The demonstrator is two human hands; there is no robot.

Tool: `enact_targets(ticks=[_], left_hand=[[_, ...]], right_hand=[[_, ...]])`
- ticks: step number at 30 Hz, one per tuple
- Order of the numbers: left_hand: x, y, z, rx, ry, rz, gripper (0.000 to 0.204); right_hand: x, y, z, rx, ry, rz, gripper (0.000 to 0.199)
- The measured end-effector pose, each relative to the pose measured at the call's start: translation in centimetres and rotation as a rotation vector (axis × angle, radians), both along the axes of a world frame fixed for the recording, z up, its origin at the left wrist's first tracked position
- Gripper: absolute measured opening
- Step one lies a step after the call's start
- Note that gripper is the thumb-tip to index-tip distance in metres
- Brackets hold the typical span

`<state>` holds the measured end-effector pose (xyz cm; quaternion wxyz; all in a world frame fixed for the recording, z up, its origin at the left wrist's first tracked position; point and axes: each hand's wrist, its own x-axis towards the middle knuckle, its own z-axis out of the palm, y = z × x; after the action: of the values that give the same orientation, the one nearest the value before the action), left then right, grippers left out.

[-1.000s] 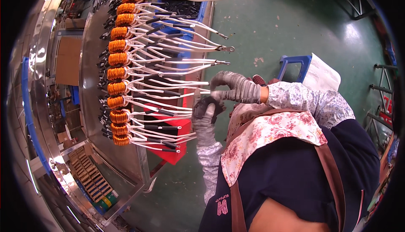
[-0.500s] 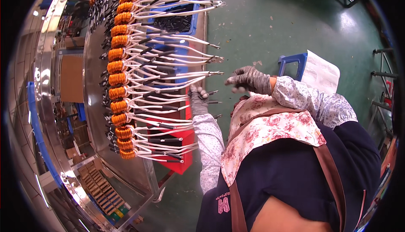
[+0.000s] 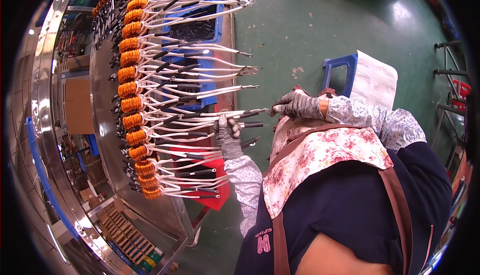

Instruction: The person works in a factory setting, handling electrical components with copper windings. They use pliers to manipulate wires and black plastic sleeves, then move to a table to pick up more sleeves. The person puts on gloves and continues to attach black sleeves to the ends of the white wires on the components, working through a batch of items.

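My left hand [image 3: 228, 134], gloved, is closed around a bundle of white sleeved leads [image 3: 200, 120] running out from the row of orange wound coils [image 3: 131, 104] on the curved metal rack [image 3: 102, 140]. My right hand [image 3: 298, 106], also gloved, pinches the free tip of 1 lead [image 3: 252, 111] just beside the left hand. Behind the leads sit a blue bin [image 3: 207, 25] and a red bin [image 3: 220, 195]; a blue stool [image 3: 336, 70] stands on the green floor [image 3: 310, 20].
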<state>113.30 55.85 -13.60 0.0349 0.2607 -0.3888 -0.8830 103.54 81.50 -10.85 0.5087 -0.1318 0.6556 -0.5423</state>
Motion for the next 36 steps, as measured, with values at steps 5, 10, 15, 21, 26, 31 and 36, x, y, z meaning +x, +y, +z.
enact_targets(ticks=[5, 10, 15, 21, 26, 31, 36], left_hand=[[-0.4, 0.5, 0.7, -0.037, 0.01, -0.014, 0.019], [-1.1, 1.5, 1.3, -0.053, 0.075, -0.078, 0.029], [-0.2, 0.8, 1.2, 0.048, 0.085, -0.065, 0.029], [-0.5, 1.7, 1.5, -0.009, 0.095, -0.018, 0.027], [-0.4, 1.7, 1.5, 0.031, 0.12, -0.041, 0.028], [-0.4, 1.7, 1.3, -0.02, 0.063, -0.009, 0.028], [-0.8, 1.7, 1.6, -0.015, 0.087, -0.046, 0.026]], right_hand=[[-0.2, -0.9, 2.2, -0.145, -0.266, -0.089, 0.03], [-0.5, -4.8, 1.5, -0.138, -0.369, -0.151, 0.029], [0.1, -7.1, 0.8, -0.115, 0.553, 0.004, 0.035], [-1.4, -6.3, 0.4, -0.251, -0.811, 0.064, 0.032], [-1.4, -6.8, -0.3, -0.31, -1.062, -0.02, 0.024], [-0.5, -6.3, 1.9, -0.068, 1.163, 0.159, 0.024], [-1.1, -7.2, 2.1, -0.066, 0.328, 0.137, 0.032]])
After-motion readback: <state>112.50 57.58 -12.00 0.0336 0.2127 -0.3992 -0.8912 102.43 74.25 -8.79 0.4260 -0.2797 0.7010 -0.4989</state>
